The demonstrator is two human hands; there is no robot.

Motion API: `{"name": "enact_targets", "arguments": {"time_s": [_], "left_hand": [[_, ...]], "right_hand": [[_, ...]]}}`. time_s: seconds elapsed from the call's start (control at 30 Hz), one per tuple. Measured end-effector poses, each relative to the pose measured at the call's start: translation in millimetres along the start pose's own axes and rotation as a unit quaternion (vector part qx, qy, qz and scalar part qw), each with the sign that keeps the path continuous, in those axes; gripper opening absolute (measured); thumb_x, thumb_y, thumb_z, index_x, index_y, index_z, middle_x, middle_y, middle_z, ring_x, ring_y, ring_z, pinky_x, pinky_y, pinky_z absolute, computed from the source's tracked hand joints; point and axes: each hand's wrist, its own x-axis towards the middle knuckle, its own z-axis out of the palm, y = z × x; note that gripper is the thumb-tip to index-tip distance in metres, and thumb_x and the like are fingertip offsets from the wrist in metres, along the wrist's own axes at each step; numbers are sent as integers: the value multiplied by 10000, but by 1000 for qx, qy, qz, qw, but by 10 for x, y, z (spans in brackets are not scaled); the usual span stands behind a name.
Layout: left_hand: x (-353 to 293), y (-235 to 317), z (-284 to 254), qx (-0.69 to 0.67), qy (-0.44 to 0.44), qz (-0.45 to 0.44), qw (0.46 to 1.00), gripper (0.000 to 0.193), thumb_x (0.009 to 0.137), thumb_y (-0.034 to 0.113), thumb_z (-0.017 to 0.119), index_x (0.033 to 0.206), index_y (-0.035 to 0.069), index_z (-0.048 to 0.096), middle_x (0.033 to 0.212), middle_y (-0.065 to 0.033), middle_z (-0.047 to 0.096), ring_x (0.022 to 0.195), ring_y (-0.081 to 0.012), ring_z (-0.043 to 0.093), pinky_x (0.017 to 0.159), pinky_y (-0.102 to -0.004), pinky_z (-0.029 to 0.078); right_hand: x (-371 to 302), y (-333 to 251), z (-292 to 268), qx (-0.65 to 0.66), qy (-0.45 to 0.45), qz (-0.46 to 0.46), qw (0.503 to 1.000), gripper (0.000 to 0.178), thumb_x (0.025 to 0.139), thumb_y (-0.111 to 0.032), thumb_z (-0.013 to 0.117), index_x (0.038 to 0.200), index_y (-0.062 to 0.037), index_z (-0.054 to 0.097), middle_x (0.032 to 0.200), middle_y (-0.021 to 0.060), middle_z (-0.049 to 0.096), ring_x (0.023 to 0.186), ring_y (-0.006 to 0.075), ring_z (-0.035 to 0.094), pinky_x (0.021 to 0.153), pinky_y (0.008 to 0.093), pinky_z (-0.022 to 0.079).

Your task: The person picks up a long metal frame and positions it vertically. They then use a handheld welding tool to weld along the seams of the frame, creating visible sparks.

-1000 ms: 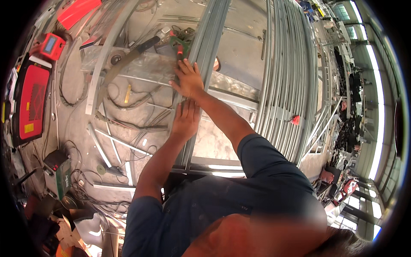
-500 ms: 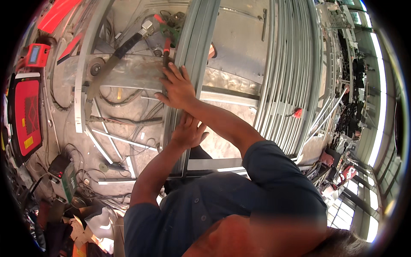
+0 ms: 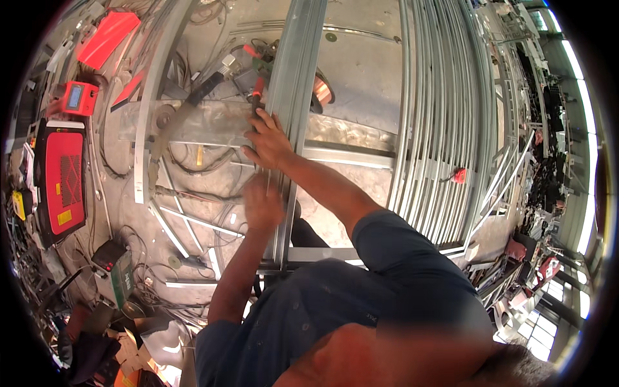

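Note:
A pair of long grey metal profiles (image 3: 298,68) runs from the far side toward my body. My right hand (image 3: 269,143) lies on the left edge of these profiles, fingers spread and slightly bent. Just beyond its fingertips is a tool with a red grip (image 3: 258,86); whether a finger touches it I cannot tell. Nearer to me, my left hand (image 3: 263,203) is over the left side of the same profiles. Motion smears its fingers, so their shape and anything in them cannot be made out.
Many parallel metal tubes (image 3: 445,116) lie at the right, a small red object (image 3: 459,175) on them. A copper-coloured wire spool (image 3: 324,91) sits beyond the profiles. At the left stand a red-and-black machine (image 3: 66,174) and a red device with a screen (image 3: 80,98). Cables and metal strips litter the floor.
My left hand has shifted left off the middle of the profiles and is now blurred. The right hand stays on the profiles, fingers more bent. The view has shifted, showing more of the spool.

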Motion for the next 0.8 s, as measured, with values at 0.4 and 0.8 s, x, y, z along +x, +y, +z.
{"name": "enact_targets", "arguments": {"time_s": [0.4, 0.8], "left_hand": [[-31, 124, -32, -65, -131, -345, 927, 642, 910, 336, 710, 1397, -5, 465, 1206, -215, 643, 1138, -426, 614, 920, -539, 515], [-42, 143, -2, -55, -132, -336, 931, 546, 904, 325, 725, 1275, -10, 503, 1142, -223, 630, 1080, -448, 612, 869, -548, 514]], "right_hand": [[194, 595, -498, 164, 81, 446, 876, 855, 931, -288, 622, 1596, -26, 152, 1474, 297, 396, 1236, 508, 552, 997, 572, 489], [203, 636, -429, 116, 98, 463, 873, 915, 949, -322, 634, 1599, 8, 81, 1279, 282, 563, 988, 456, 685, 842, 535, 571]]}}
